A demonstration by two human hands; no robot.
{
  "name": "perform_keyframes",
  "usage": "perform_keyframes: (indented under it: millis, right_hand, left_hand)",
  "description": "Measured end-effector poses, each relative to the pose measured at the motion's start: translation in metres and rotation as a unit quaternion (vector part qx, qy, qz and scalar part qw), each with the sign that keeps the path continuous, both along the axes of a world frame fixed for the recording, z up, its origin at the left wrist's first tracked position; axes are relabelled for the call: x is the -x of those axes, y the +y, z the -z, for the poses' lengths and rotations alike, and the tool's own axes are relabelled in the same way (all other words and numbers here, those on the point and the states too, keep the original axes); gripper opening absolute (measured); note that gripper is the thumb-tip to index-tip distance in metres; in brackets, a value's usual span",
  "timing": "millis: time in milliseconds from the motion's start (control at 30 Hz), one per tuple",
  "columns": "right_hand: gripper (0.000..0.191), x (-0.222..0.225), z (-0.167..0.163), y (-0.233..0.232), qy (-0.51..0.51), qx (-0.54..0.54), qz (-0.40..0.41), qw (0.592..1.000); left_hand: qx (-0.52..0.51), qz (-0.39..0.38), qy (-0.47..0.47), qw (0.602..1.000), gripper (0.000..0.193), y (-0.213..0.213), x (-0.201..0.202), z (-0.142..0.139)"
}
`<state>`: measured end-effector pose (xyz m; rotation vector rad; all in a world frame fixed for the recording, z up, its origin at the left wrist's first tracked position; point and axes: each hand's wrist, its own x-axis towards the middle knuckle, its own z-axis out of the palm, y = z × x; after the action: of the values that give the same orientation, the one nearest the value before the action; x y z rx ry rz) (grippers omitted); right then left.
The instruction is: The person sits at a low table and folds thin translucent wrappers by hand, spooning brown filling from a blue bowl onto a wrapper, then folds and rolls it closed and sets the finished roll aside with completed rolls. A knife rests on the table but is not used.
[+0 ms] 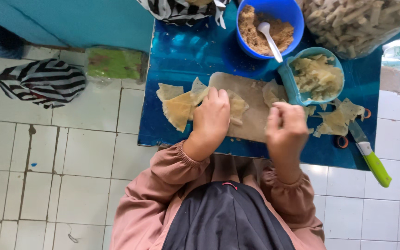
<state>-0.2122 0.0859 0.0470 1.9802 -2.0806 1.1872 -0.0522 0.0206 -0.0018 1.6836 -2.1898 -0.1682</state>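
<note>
My left hand (pixel 211 118) rests palm down on thin pale dough sheets (pixel 181 104) lying at the left of a wooden board (pixel 251 115) on a low blue table (pixel 181 55). My right hand (pixel 287 127) hovers over the board's right side with fingers curled; whether it holds anything is hidden. A blue bowl (pixel 292 18) of brown crumbly filling with a white spoon (pixel 269 39) stands behind the board. A light blue tub (pixel 292 85) of pale scraps sits to the right.
A green-handled knife (pixel 371 159) lies at the table's right front, near more dough pieces (pixel 341 118). A clear bag of rolled sticks (pixel 357 21) is at the back right. A striped cloth (pixel 42 81) and a green package (pixel 114 62) lie on the white tiled floor.
</note>
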Motion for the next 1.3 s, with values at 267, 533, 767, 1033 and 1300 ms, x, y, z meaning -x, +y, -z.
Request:
perform_keyframes:
  millis: [267, 533, 767, 1033, 1300]
  right_hand:
    - [0.036, 0.071, -0.008, -0.016, -0.113, -0.176, 0.021, 0.978]
    - [0.021, 0.102, 0.019, -0.034, -0.014, -0.239, -0.022, 0.971]
    - [0.018, 0.115, 0.046, -0.037, -0.357, -0.213, -0.015, 0.91]
    - [0.021, 0.089, 0.035, -0.035, -0.434, -0.186, 0.023, 0.881]
    - [0.025, 0.071, 0.025, -0.034, -0.561, -0.1, -0.023, 0.822]
  left_hand:
    - [0.031, 0.012, -0.068, 0.997, 0.015, -0.007, 0.024, 0.002]
    - [-0.066, 0.049, -0.016, 0.997, 0.012, -0.025, 0.01, 0.012]
    - [-0.075, 0.06, 0.048, 0.994, 0.013, -0.027, -0.002, 0.014]
    - [-0.084, 0.034, 0.079, 0.993, 0.017, -0.018, -0.005, 0.001]
    - [-0.099, 0.035, 0.159, 0.982, 0.019, -0.016, -0.018, -0.004]
